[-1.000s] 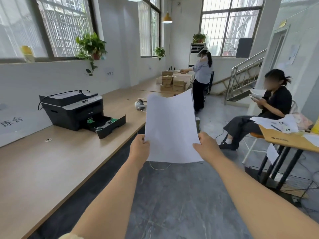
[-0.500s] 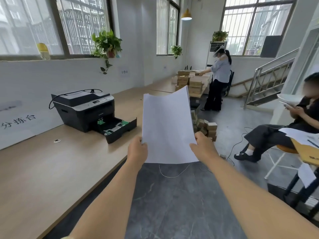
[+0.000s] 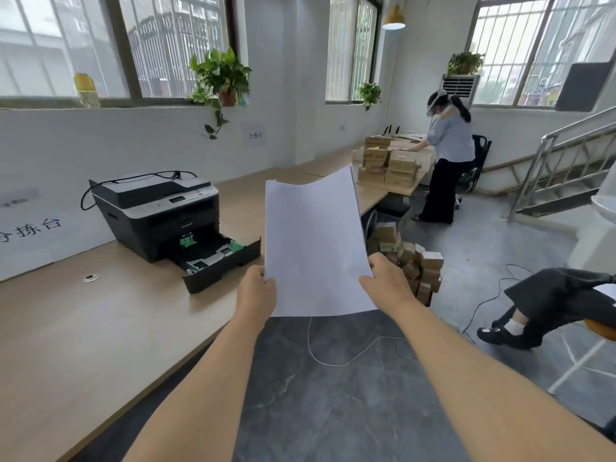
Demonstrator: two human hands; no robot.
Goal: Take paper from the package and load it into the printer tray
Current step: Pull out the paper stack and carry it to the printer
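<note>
While I hold the thin stack of white paper (image 3: 316, 241) upright w/ both hands, left hand (image 3: 256, 290) & right hand (image 3: 386, 283) pinch its lower edges; black printer's pulled-out tray (image 3: 221, 258) sits on the long wooden worktop (image 3: 83, 328), left of it.

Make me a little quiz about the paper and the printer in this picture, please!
1. True or false: the printer tray is pulled open.
2. Which hands hold the paper stack? A: only the left hand. B: only the right hand. C: both.
3. Fill in: the printer sits on the wooden ___, to the ___ of the paper.

Key: 1 true. 2 C. 3 table; left.
</note>
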